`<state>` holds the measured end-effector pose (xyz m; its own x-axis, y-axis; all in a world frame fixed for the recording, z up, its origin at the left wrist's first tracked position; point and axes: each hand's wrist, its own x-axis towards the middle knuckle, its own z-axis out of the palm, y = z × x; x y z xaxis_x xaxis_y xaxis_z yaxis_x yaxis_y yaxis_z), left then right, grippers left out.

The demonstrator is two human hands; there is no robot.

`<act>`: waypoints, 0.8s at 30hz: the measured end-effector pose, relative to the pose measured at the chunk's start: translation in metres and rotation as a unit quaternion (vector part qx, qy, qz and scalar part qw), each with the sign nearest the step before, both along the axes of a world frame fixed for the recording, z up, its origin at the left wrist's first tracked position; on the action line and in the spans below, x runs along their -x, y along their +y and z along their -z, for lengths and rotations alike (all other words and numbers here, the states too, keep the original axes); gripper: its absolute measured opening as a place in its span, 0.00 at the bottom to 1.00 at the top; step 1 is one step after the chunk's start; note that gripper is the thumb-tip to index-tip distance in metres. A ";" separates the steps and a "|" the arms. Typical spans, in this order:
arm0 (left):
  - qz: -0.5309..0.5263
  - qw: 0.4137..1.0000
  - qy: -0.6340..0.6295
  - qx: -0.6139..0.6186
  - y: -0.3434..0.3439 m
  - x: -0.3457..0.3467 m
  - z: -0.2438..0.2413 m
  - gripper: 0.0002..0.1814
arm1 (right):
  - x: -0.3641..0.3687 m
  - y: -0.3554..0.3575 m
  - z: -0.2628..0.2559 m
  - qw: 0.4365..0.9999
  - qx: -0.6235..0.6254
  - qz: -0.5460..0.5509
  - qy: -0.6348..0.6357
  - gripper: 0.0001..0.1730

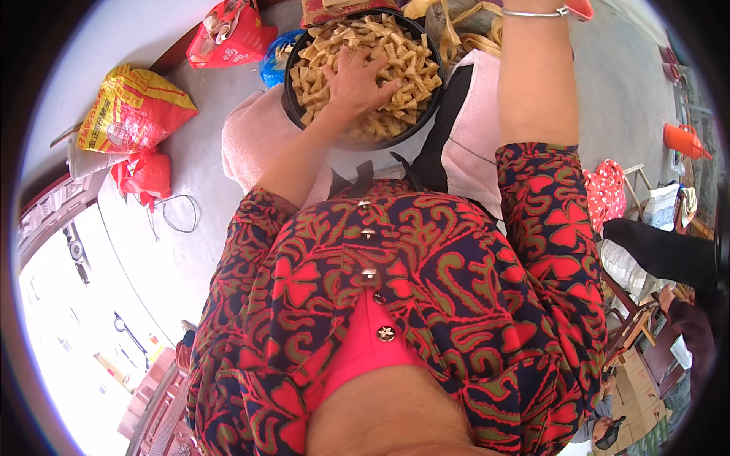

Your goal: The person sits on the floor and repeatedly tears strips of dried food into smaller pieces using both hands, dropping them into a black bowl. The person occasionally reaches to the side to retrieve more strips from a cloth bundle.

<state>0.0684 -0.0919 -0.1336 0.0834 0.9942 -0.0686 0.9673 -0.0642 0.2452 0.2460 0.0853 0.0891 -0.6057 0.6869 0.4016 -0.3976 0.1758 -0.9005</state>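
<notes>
My left hand (pixel 360 82) lies with its fingers spread on a heap of short, folded tan pieces (pixel 410 62), perhaps a dried food. The heap fills a round black basin (pixel 292 108) between my knees, which are draped with pink cloths (pixel 256 134). My right forearm reaches forward to the upper right, with a silver bangle (pixel 536 12) at the wrist; the right hand is out of view, past the top edge. Long yellowish strips (pixel 482 43) lie beyond the basin, near that forearm.
A blue plastic bag (pixel 276 62) and a red bag (pixel 231 37) stand left of the basin. Farther left are a yellow and red sack (pixel 134 111), a red plastic bag (pixel 145 174) and a cable loop (pixel 181 214). On the right, other people sit near an orange watering can (pixel 683 141).
</notes>
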 end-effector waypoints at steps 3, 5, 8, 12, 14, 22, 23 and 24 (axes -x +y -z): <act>0.019 1.000 -0.023 -0.001 -0.007 0.006 0.004 0.31 | 0.019 0.007 0.006 0.991 0.048 -0.103 0.067 0.13; 0.015 0.999 -0.040 -0.025 -0.012 0.006 0.005 0.28 | 0.029 0.018 0.013 0.979 0.051 -0.164 0.109 0.13; 0.011 0.999 -0.046 -0.009 -0.025 0.005 -0.001 0.28 | 0.047 0.025 0.037 0.961 0.094 -0.227 0.125 0.11; 0.049 0.998 -0.018 -0.021 -0.044 0.006 -0.001 0.29 | 0.057 0.011 0.061 0.957 0.192 -0.172 0.132 0.10; 0.058 0.997 -0.029 -0.040 -0.046 0.006 0.003 0.29 | 0.062 0.008 0.066 0.958 0.230 -0.135 0.108 0.10; 0.015 1.000 -0.025 0.000 -0.046 -0.004 -0.013 0.28 | 0.070 -0.003 0.083 0.965 0.236 -0.112 0.013 0.11; 0.006 1.000 -0.024 0.000 -0.045 -0.004 -0.025 0.29 | 0.068 -0.007 0.086 0.961 0.246 -0.127 0.008 0.11; 0.011 0.996 -0.070 -0.059 -0.041 0.003 -0.039 0.29 | 0.070 -0.007 0.098 0.958 0.244 -0.151 -0.001 0.13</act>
